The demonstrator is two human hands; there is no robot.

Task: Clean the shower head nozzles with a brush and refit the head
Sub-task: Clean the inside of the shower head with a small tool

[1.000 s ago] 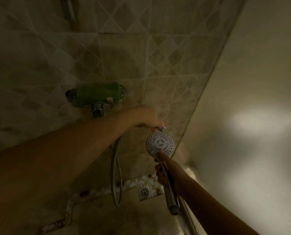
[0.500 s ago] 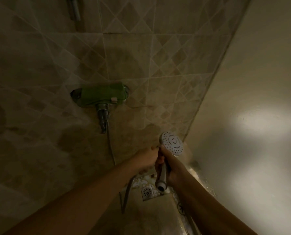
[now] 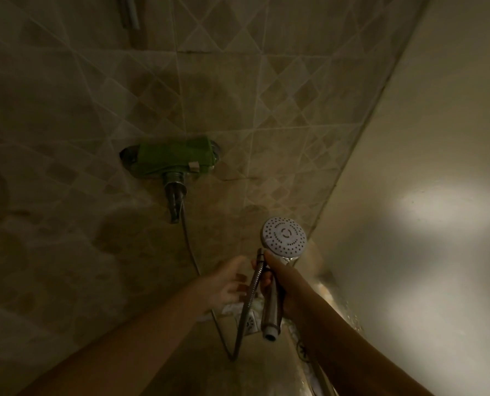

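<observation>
Shower head (image 3: 283, 235), one, gripped at the handle by my right hand (image 3: 291, 287), fingers curled, near the tiled wall (image 3: 238, 110): long axis near-upright, nozzles facing me, handle end down; left hand (image 3: 224, 284) fingers loosely spread beside the hose (image 3: 246, 307).

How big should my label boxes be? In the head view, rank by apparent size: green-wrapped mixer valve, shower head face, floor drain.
green-wrapped mixer valve
shower head face, nearer the camera
floor drain, partly hidden by the hose
</observation>
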